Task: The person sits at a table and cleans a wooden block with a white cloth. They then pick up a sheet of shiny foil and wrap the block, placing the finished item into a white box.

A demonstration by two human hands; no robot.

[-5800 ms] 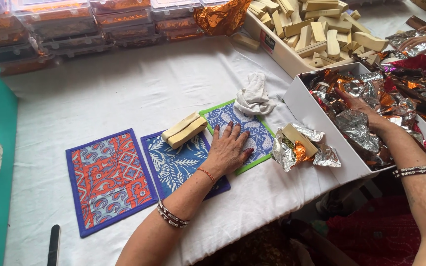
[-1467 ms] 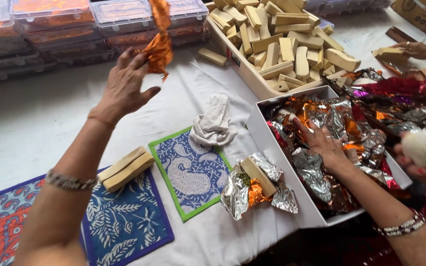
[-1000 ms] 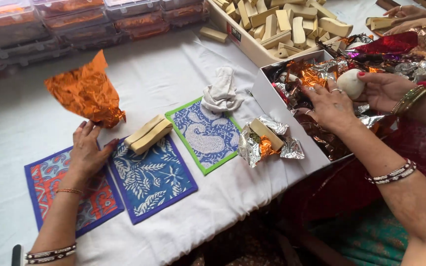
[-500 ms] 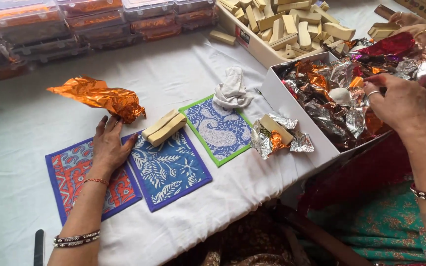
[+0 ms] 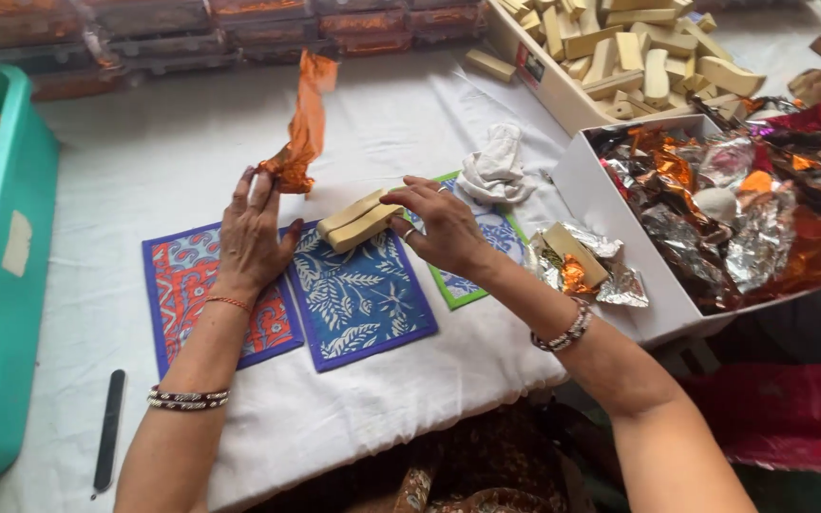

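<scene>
From the head camera, the left hand (image 5: 251, 233) lies palm down on the white-clothed bench (image 5: 144, 161), fingers spread and nearly flat, its fingertips pinning the lower end of a crumpled orange foil wrapper (image 5: 302, 128) whose upper end stands up off the cloth. The heel of that hand rests between a red-and-blue patterned mat (image 5: 182, 285) and a dark blue leaf-patterned mat (image 5: 358, 299).

The right hand (image 5: 444, 223) is curled, fingertips touching the right end of two stacked cream-coloured rectangular bars (image 5: 358, 220), which lie at the top edge of the blue mat. Whether it actually grips them cannot be told. Under this hand lies a green-bordered blue mat (image 5: 486, 275).

Just behind it sits a crumpled white cloth (image 5: 496, 171). To the right, a bar half wrapped in silver foil (image 5: 582, 266) leans against a white box of loose foil wrappers (image 5: 610, 199). A second box of cream bars (image 5: 544, 81) stands further back, a teal plastic crate (image 5: 7, 313) at far left, and a black nail file (image 5: 108, 427) near the bench's front edge.
</scene>
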